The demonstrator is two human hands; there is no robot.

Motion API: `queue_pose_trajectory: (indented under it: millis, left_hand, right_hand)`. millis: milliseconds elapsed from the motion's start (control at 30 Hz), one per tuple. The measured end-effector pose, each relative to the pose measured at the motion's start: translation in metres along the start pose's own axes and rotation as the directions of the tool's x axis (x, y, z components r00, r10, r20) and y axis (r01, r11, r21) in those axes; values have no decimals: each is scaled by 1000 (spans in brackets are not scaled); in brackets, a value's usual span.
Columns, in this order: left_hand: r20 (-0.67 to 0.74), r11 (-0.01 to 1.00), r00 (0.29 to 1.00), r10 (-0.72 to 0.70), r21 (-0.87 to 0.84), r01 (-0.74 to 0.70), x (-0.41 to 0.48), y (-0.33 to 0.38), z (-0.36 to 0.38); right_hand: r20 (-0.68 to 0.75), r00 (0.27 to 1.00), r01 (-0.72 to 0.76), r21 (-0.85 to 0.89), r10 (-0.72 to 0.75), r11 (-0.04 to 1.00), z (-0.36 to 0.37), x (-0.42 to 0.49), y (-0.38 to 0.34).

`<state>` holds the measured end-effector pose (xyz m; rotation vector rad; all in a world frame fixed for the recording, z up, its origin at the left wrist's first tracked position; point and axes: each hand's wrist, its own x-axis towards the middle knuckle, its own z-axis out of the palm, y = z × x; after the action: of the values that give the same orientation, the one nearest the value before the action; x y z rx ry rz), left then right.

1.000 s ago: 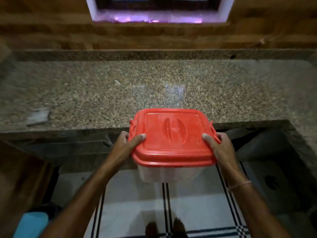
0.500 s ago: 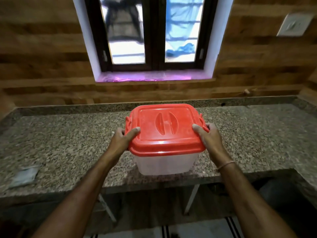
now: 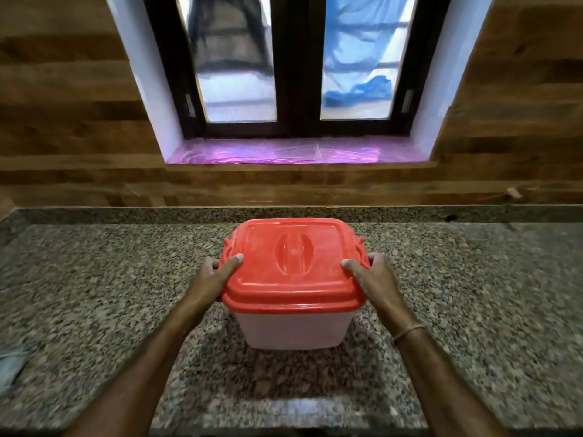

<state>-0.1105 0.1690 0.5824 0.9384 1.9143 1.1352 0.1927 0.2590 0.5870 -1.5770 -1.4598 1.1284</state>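
Note:
A clear plastic container with a red lid stands on the speckled granite counter, in the middle of the head view. My left hand grips the lid's left side, thumb on top and fingers curled round the left latch. My right hand grips the right side the same way, thumb on the lid. The lid has an oval recessed handle in its centre. What is inside the container cannot be told.
A small pale packet lies at the counter's left edge. Behind the counter rises a wood-panelled wall with a dark-framed window and a purple-lined sill. The counter's front edge runs along the bottom of the view.
Both hands carried the container up from below the counter's front edge, forward over it, and down onto the granite. The grip on the lid is unchanged.

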Motion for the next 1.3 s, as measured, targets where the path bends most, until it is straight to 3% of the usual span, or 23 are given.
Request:
queue_pose_trajectory:
  millis: [200, 300, 467, 567, 633, 700, 767, 833, 967, 1100, 1233, 1300]
  left_hand:
    - [15, 996, 1000, -23, 90, 22, 32, 14, -5]
    - [12, 988, 1000, -28, 152, 26, 47, 6, -13]
    - [35, 953, 974, -225, -202, 227, 57, -12, -19]
    - [157, 878, 939, -305, -335, 342, 61, -25, -20]
    - [116, 890, 957, -267, -352, 290, 60, -29, -19]
    - [-43, 948, 990, -134, -296, 115, 56, -20, -18]
    - [-4, 955, 1000, -17, -297, 15, 51, -8, -18]
    - [88, 957, 996, 27, -289, 0, 48, -3, -15]
    - [77, 952, 997, 6, -306, 18, 44, -2, -10]
    - [82, 945, 997, -7, -326, 33, 50, -3, -12]
    - [62, 954, 998, -1, -299, 20, 49, -3, -14]
    - [46, 966, 999, 25, -260, -12, 45, -1, -13]
  right_hand:
    - [-26, 1000, -8, -225, 2, 974, 23, 33, -12]
    - [-3, 1000, 5, -254, -6, 967, 27, 43, -3]
    - [34, 999, -22, -225, 30, 974, 28, 42, -8]
    - [51, 998, -25, -156, 34, 987, 33, 40, -10]
    - [56, 998, -25, -111, 31, 994, 35, 38, -13]
    - [62, 997, -34, -23, 35, 999, 35, 36, -14]
    - [67, 995, -73, 67, 69, 995, 36, 35, -11]
    - [15, 993, -120, 96, 119, 988, 40, 38, -5]
    - [-104, 978, -171, 97, 181, 981, 39, 44, 0]
    - [62, 941, -334, 312, 331, 889, 32, 36, 13]
    - [-150, 980, -107, 162, 132, 981, 34, 26, 5]
    - [-72, 996, -30, 171, 43, 985, 41, 14, -7]
